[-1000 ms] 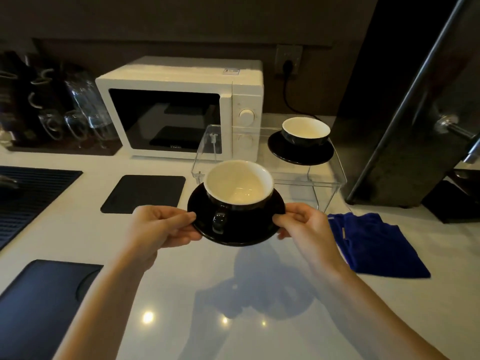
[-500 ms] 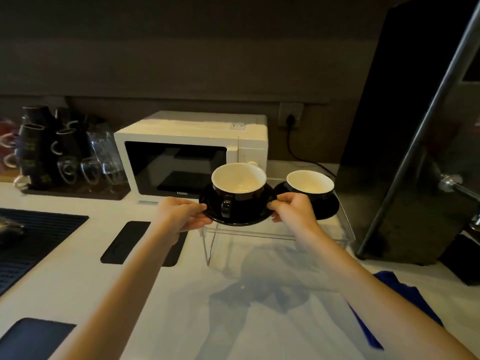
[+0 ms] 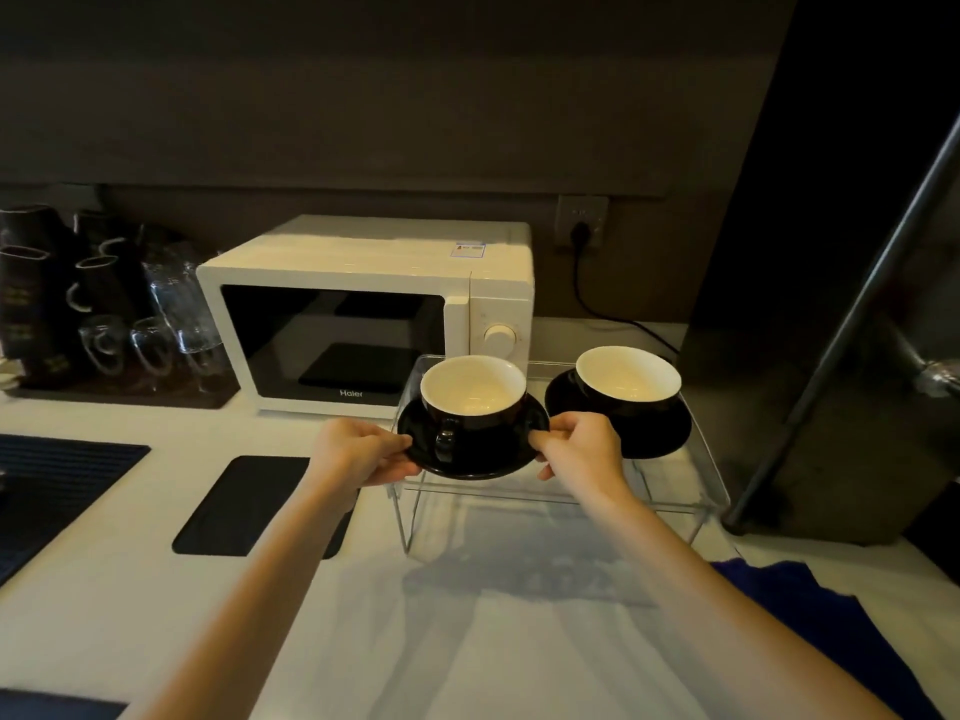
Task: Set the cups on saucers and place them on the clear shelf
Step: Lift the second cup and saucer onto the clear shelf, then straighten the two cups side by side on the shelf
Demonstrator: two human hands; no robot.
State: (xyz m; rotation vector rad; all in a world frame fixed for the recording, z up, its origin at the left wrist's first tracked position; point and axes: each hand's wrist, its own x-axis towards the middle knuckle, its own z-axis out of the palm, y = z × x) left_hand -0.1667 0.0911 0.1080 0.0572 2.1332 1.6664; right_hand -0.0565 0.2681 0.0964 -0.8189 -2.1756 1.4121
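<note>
A black cup with a cream inside [image 3: 471, 402] stands on a black saucer [image 3: 483, 459], its handle facing me. My left hand [image 3: 358, 452] pinches the saucer's left rim and my right hand [image 3: 582, 449] pinches its right rim. The saucer sits at the left half of the clear shelf [image 3: 675, 491]; whether it rests on the shelf top or hovers just above it I cannot tell. A second cup [image 3: 628, 381] on its own saucer [image 3: 654, 433] stands on the shelf's right half.
A white microwave [image 3: 363, 314] stands right behind the shelf. Mugs and glasses [image 3: 104, 314] sit on a tray at the far left. Dark mats [image 3: 260, 501] lie on the white counter, a blue cloth [image 3: 810, 615] lies at the right, and a dark appliance [image 3: 857, 304] blocks the right side.
Both hands have carried the cup and saucer up and forward from above the counter to the left part of the clear shelf, beside the other cup.
</note>
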